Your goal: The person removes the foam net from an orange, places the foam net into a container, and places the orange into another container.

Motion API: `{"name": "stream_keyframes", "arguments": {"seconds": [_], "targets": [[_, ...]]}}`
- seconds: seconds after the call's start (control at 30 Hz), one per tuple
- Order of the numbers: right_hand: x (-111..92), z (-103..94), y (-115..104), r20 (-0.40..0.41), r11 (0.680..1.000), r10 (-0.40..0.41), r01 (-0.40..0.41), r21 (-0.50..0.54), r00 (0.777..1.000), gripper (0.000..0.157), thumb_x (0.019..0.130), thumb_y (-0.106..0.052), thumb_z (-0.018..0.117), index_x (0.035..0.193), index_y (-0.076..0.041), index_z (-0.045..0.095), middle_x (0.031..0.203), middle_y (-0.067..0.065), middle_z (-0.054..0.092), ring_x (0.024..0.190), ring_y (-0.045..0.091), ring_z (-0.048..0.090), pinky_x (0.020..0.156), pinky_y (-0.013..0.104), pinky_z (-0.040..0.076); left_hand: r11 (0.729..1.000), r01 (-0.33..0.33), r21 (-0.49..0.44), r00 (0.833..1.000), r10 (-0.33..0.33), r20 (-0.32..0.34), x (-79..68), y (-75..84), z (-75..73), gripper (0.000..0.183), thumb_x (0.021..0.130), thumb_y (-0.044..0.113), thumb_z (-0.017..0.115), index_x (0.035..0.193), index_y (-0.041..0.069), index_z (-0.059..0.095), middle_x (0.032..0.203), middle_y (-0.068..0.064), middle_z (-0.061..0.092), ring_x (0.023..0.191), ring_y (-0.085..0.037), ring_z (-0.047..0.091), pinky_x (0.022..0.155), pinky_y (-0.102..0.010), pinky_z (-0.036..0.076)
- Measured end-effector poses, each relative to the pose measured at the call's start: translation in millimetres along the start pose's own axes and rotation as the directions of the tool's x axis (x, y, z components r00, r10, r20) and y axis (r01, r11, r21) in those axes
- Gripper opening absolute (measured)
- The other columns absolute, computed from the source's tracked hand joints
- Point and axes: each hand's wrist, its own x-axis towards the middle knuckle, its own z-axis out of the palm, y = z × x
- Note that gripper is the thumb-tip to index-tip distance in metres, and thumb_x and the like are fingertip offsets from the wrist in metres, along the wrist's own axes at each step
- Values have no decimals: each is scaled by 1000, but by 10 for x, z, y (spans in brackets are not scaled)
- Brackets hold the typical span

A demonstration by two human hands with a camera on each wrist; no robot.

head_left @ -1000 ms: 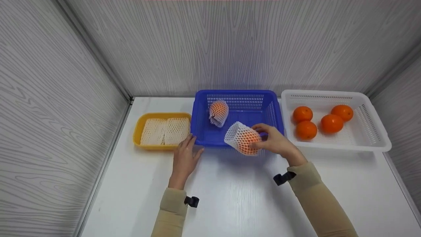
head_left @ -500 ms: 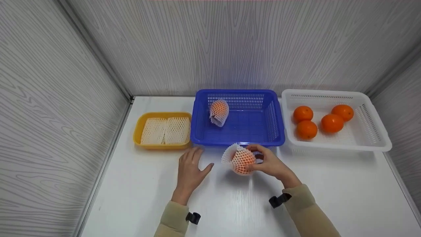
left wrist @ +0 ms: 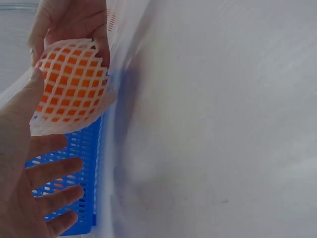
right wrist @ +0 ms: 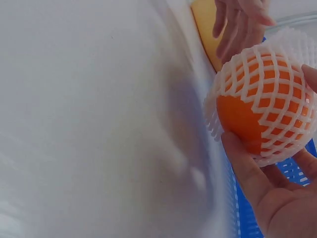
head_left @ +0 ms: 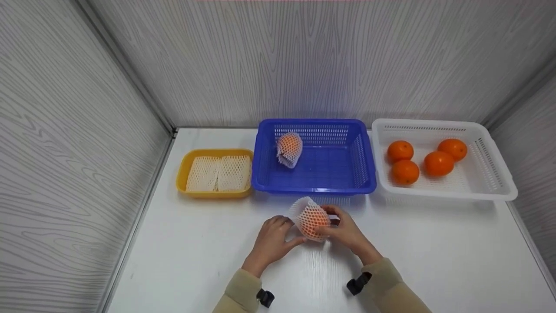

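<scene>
In front of the blue basket [head_left: 271, 191], my right hand [head_left: 349, 234] grips an orange [right wrist: 240, 121] partly covered by a white foam net sleeve [head_left: 299, 211]. The right wrist view shows a bare patch of peel beside the fingers, with the mesh over the rest. The sleeve's loose end points left, toward my left hand [head_left: 273, 241]. That hand has its fingers spread in the left wrist view, its thumb [left wrist: 35, 89] right at the mesh. Another net-wrapped orange [head_left: 289, 145] lies at the left inside the blue basket.
Left of the blue basket stands a yellow tray [head_left: 181, 174] holding flat foam nets [head_left: 233, 173]. A white basket [head_left: 506, 184] on the right holds several bare oranges [head_left: 438, 163]. Grey wood-grain panels [head_left: 321, 56] enclose the white table [head_left: 173, 261] at the back and sides.
My right hand has brought the netted orange from over the blue basket's front edge toward me and slightly left. My left hand has left the basket's corner and moved right, up to the net.
</scene>
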Motion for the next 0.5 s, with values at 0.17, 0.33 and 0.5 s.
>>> {"name": "stream_keyframes", "arguments": {"seconds": [0.17,0.33,0.5], "targets": [[74,89,304,-37,998,-12,14,55,999,65,82,-9,79,136,4,45,128,21,50,109,35,58,88,40,52,999,-11,-34,1000,11,1,63,30,69,64,95,56,52,125,0,63,121,-12,65,118,-30,57,104,-45,39],[101,106,499,-31,997,-66,64,-37,997,65,81,-15,82,133,-1,47,125,18,54,108,30,59,90,40,51,989,-34,-147,999,35,0,93,31,100,50,94,48,60,117,3,64,111,-8,67,109,-26,61,99,-41,44],[64,72,506,-23,969,-123,115,-217,992,71,77,-29,86,134,-6,50,118,10,61,103,25,57,88,43,47,979,7,-205,999,1,40,88,36,105,54,91,45,66,125,4,61,119,-8,65,115,-25,59,101,-40,43]]}}
